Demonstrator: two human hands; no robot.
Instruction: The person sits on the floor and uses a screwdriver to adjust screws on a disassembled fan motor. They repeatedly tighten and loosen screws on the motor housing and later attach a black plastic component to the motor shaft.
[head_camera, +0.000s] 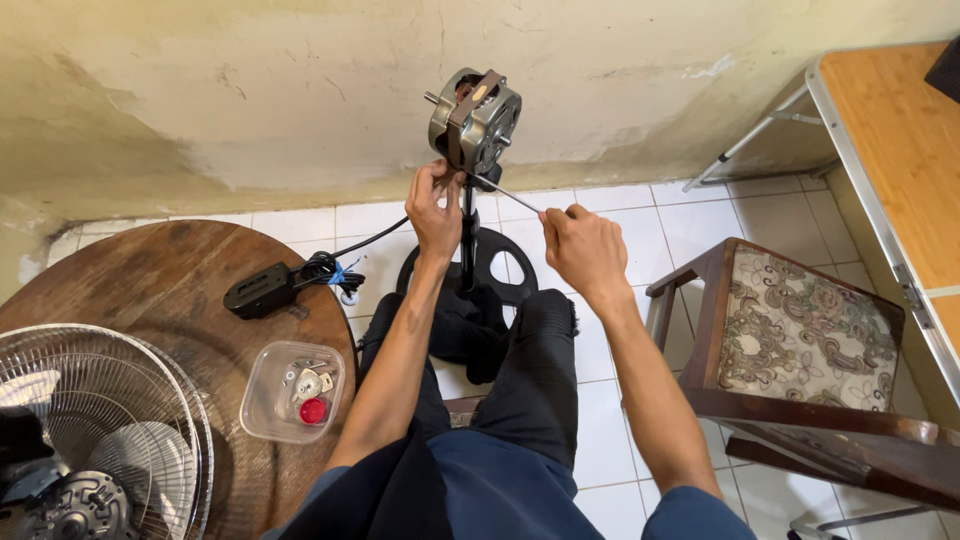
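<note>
Fan motor on stand, two hands at work

Fan motor (475, 120): bare metal, atop black stand (467, 235) on tiled floor. Left hand (436, 210) closed around the post beneath it. Right hand (582, 250) pinches a thin screwdriver (505, 192), tip at motor underside.

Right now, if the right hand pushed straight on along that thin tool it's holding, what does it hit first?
Likely the underside of the fan motor. The right hand aims its thin screwdriver up-left, tip ending just beside the left hand under the motor. Depth is unclear.
</note>
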